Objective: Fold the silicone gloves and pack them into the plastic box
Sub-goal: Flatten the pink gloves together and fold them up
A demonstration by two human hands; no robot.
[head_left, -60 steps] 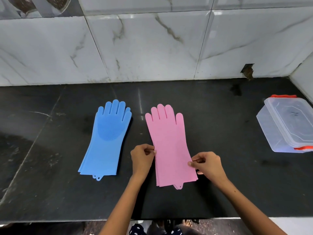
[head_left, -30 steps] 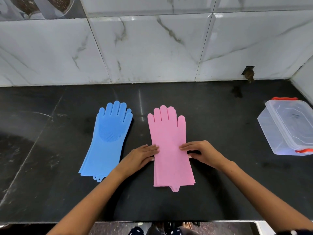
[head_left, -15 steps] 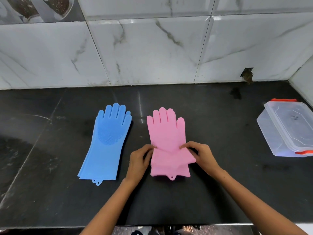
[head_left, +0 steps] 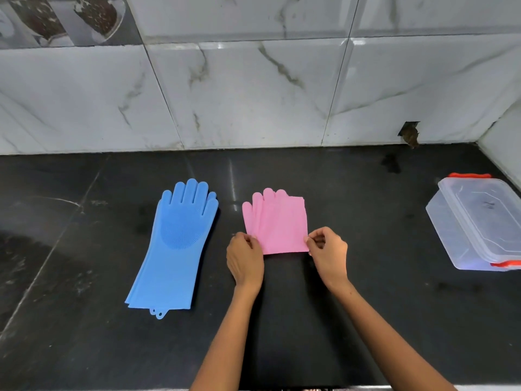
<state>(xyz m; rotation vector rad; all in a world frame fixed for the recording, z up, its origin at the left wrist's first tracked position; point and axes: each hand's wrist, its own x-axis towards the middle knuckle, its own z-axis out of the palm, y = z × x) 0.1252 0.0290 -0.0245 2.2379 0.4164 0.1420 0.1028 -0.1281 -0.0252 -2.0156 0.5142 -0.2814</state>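
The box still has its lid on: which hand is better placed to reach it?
The right hand, likely. The box stands at the counter's right end, on that hand's side. The left hand is farther away and could keep holding the folded pink gloves.

A black stone countertop (head_left: 352, 320) fills the lower view, glossy and scuffed with pale streaks and a thin seam running diagonally at the left. Behind it rises a wall of white marble-look tiles (head_left: 253, 94) with grey veining — a side wall (head_left: 504, 131) meets it at the right corner. A small dark hole (head_left: 410, 132) breaks the tile just above the counter.
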